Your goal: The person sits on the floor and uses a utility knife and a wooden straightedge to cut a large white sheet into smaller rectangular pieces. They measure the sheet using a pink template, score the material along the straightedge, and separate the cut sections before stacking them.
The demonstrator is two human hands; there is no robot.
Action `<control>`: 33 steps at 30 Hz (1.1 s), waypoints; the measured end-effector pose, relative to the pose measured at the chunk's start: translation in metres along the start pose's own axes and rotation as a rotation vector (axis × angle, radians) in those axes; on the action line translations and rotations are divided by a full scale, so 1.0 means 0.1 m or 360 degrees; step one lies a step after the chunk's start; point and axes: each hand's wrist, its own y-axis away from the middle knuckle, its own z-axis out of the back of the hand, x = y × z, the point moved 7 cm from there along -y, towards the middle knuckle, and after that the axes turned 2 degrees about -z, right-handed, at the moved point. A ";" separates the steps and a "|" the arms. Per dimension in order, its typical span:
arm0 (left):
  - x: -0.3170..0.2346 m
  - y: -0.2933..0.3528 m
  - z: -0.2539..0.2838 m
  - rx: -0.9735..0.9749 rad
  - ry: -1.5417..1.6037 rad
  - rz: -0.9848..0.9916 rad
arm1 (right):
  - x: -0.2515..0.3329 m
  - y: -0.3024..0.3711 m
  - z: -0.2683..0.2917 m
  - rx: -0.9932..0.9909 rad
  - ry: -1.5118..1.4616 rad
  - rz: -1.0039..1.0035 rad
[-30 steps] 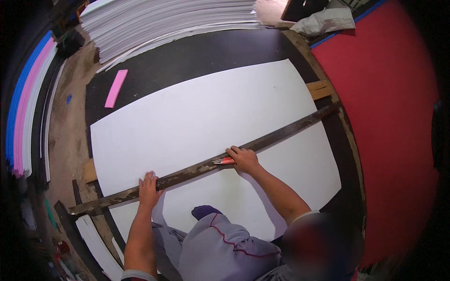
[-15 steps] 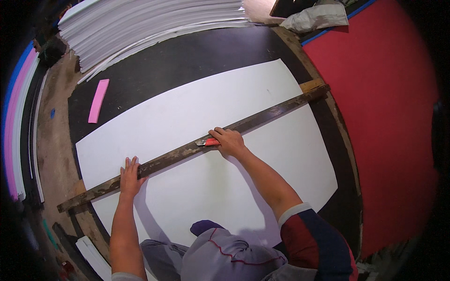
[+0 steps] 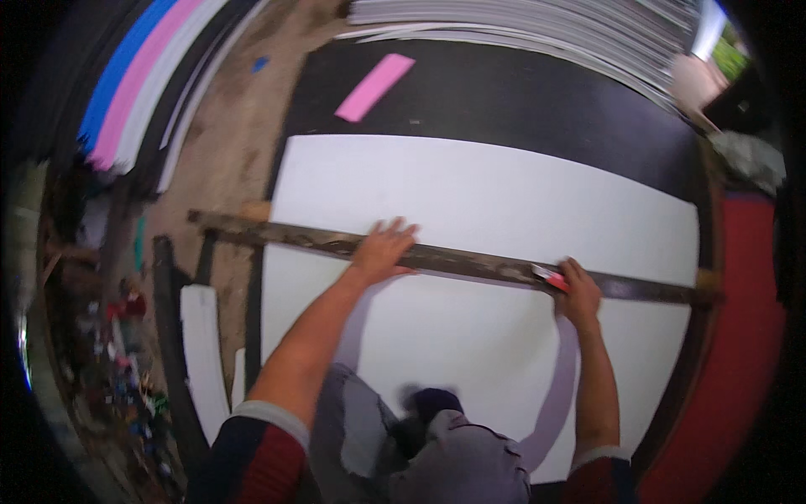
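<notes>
A big white sheet (image 3: 495, 210) lies flat over a black board (image 3: 520, 101). Across the sheet runs a long dark wooden straightedge (image 3: 285, 235), from the left edge to the right edge. My left hand (image 3: 382, 249) presses flat on the straightedge, fingers spread. My right hand (image 3: 578, 294) holds a small red cutter (image 3: 550, 277) against the lower side of the straightedge, further right. My knees and grey trousers (image 3: 453, 454) rest on the sheet's near part.
A pink strip (image 3: 374, 86) lies on the black board. A tall stack of white sheets (image 3: 537, 25) sits at the back. Blue, pink and white sheets (image 3: 134, 84) lean at the left. A red surface (image 3: 739, 353) borders the right. A white offcut (image 3: 201, 353) lies at lower left.
The view has swung so the straightedge now runs nearly level. My right hand with the cutter is further right along the straightedge, away from my left hand.
</notes>
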 end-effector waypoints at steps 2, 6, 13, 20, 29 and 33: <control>-0.02 0.04 -0.06 -0.0051 0.0000 -0.0020 | 0.12 0.02 0.05 0.0051 -0.0022 -0.0014; 0.10 -0.10 0.00 -0.0205 -0.0037 -0.0069 | 0.03 -0.31 -0.03 0.0131 0.0055 0.0080; -0.01 -0.17 -0.02 -0.0129 -0.0010 -0.0026 | 0.00 -0.34 0.06 0.0103 -0.0031 0.0113; 0.04 -0.19 -0.02 -0.0112 0.0034 -0.0033 | -0.03 -0.41 -0.02 0.0223 0.0017 0.0022; 0.01 -0.15 -0.02 -0.0141 0.0090 -0.0014 | -0.02 -0.41 -0.02 0.0213 -0.0050 0.0080; 0.00 -0.16 -0.01 -0.0148 0.0069 -0.0045 | -0.07 -0.40 -0.03 0.0202 -0.0060 0.0097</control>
